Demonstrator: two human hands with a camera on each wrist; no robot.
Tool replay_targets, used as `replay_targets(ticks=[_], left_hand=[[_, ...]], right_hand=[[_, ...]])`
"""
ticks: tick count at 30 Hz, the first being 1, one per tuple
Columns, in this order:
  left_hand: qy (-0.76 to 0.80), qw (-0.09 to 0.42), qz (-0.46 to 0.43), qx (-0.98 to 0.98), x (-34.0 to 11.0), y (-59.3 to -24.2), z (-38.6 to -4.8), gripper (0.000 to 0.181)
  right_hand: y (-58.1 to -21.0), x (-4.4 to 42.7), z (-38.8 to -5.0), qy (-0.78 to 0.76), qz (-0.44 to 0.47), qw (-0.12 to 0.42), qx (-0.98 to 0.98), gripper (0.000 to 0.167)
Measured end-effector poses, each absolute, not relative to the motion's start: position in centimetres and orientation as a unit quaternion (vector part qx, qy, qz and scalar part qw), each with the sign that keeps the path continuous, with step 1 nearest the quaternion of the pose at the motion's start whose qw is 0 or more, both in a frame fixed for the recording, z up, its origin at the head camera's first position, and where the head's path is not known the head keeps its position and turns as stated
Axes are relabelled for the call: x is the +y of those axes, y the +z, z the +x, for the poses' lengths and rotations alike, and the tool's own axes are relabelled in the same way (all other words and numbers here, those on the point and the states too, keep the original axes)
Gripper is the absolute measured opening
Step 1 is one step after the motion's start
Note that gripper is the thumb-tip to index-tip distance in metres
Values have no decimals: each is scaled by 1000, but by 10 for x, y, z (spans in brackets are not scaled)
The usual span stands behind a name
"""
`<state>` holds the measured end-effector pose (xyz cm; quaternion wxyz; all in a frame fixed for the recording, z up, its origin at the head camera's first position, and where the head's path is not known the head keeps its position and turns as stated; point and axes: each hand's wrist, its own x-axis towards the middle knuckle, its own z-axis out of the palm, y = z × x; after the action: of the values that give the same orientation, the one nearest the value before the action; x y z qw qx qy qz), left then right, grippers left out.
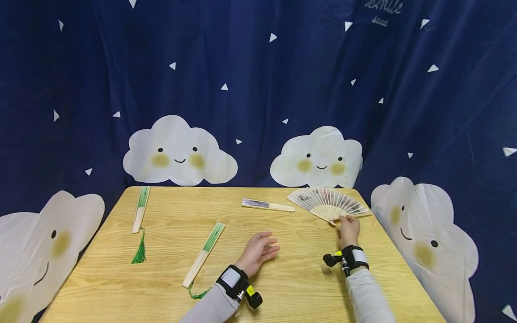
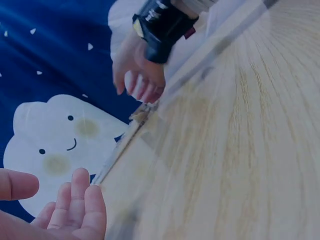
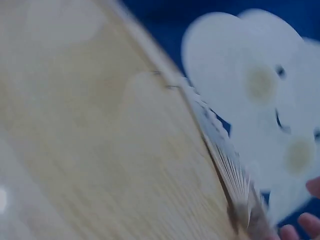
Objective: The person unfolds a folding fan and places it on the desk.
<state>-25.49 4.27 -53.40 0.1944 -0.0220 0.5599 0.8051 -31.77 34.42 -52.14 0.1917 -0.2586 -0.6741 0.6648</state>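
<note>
An unfolded fan [image 1: 329, 202] with a dark and reddish print lies at the table's back right. My right hand [image 1: 349, 229] is at its pivot end, fingertips at or beside it; whether they grip it I cannot tell. In the right wrist view the spread fan [image 3: 232, 175] appears edge-on, the fingertips [image 3: 307, 225] beside its base. My left hand [image 1: 258, 252] hovers near the middle, holding nothing, its fingers [image 2: 77, 205] loosely extended. Left of the spread fan lies a folded fan [image 1: 268, 205] with a dark print.
Two folded green-and-cream fans lie to the left, one at the back left [image 1: 140, 210], one nearer the middle [image 1: 203, 255], each with a green tassel [image 1: 139, 251]. A dark blue curtain [image 1: 250, 89] with smiling clouds stands behind the wooden table [image 1: 315, 278].
</note>
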Motion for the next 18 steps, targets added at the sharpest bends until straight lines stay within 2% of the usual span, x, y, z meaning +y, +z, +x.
replay_targets(ticks=[3,8,13,18], left_hand=[[807,191,-20,558,37,-532,-250,43],[807,186,-14,561,30,-523,-242,43],[808,184,-4,560,23,-516,-233,43],[803,174,-1,571,17,-516,-226,43]], right_hand=[[-519,322,-324,539,-197,208,-792,41],[-525,280,-342,308,-31,209,-927,43],[-541,243,-363,190,54,153,-968,50],[-549,217,-376,147,57,60,-986,63]])
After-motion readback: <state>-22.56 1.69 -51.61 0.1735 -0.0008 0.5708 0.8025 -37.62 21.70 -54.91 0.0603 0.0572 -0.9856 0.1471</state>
